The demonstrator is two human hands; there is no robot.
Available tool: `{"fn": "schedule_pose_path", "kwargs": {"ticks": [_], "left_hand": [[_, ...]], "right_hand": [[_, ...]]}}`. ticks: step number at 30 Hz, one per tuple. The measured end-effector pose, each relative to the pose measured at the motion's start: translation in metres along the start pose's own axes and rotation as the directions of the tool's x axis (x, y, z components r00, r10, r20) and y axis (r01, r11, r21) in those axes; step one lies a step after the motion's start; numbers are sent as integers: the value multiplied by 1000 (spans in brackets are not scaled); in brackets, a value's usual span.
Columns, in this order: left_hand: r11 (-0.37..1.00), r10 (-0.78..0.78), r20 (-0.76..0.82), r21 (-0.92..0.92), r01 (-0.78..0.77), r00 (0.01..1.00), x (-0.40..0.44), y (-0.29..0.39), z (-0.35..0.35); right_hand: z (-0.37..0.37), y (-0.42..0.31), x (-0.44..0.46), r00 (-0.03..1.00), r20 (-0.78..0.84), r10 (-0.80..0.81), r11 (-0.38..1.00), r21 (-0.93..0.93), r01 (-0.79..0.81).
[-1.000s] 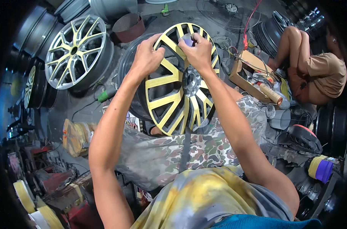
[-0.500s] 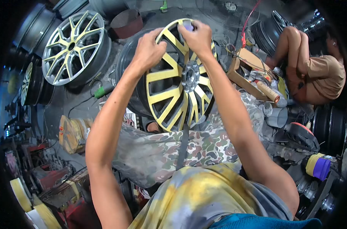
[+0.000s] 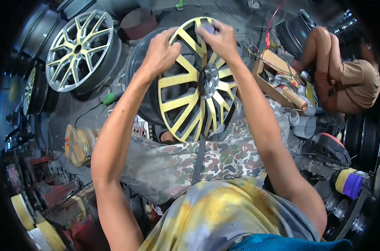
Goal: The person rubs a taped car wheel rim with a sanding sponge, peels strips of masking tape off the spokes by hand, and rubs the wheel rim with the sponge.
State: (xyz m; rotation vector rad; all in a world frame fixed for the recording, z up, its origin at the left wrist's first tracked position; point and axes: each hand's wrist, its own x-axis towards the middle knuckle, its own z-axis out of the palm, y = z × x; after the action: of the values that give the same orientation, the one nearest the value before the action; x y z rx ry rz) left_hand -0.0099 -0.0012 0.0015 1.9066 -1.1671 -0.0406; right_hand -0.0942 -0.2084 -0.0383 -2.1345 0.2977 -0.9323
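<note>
A multi-spoke car wheel with yellow spoke faces and a grey hub stands tilted in front of me, its lower edge against the camouflage cloth over my lap. My left hand is closed round its upper left rim, fingers behind and thumb in front. At the top right of the rim, my right hand pinches a small purple piece against the wheel face. That piece is partly hidden by the fingers and blurred, so its kind is unclear. Behind the wheel lies a dark tyre-like ring.
Another yellow-and-silver wheel leans at the upper left, near a green-handled tool. On the right stand a cardboard box of supplies and a clear cup. A seated person is beyond them. Tape rolls lie lower right.
My right hand has shifted slightly right, its fingers more raised over the purple piece. The wheel has moved a little left and up, with my left hand still on its rim.
</note>
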Motion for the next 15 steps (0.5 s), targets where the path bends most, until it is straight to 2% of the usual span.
{"fn": "schedule_pose_path", "kwargs": {"ticks": [3, 5, 6, 8, 9, 10, 13, 15], "left_hand": [[1000, -12, 4, -12, 12, 1000, 3, -2, 2], [1000, -8, 8, -19, 8, 1000, 5, -3, 0], [1000, -10, 5, -21, 11, 1000, 5, -3, 0], [1000, -6, -25, 0, 6, 1000, 5, -4, 1], [1000, -10, -18, 0, 10, 1000, 4, -3, 1], [1000, -23, -2, 7, 23, 1000, 5, -1, 0], [999, -41, 20, -8, 41, 999, 8, -1, 2], [998, -57, 27, -33, 58, 998, 9, -1, 0]], "right_hand": [[2, -9, 9, 996, -64, 67, 995, 84, -61], [-6, 1, -3, 996, 50, -67, 998, -15, 68], [-12, -1, -10, 996, 54, -69, 997, -16, 70], [-20, -7, -20, 980, 200, -1, 993, -114, 24], [-20, -11, -12, 974, 208, -91, 988, -101, 114], [-18, -13, -2, 975, 205, -84, 981, -154, 117], [-19, -21, 11, 980, 128, -152, 976, -140, 170], [-29, -26, 9, 926, 376, -23, 965, -234, 119]]}}
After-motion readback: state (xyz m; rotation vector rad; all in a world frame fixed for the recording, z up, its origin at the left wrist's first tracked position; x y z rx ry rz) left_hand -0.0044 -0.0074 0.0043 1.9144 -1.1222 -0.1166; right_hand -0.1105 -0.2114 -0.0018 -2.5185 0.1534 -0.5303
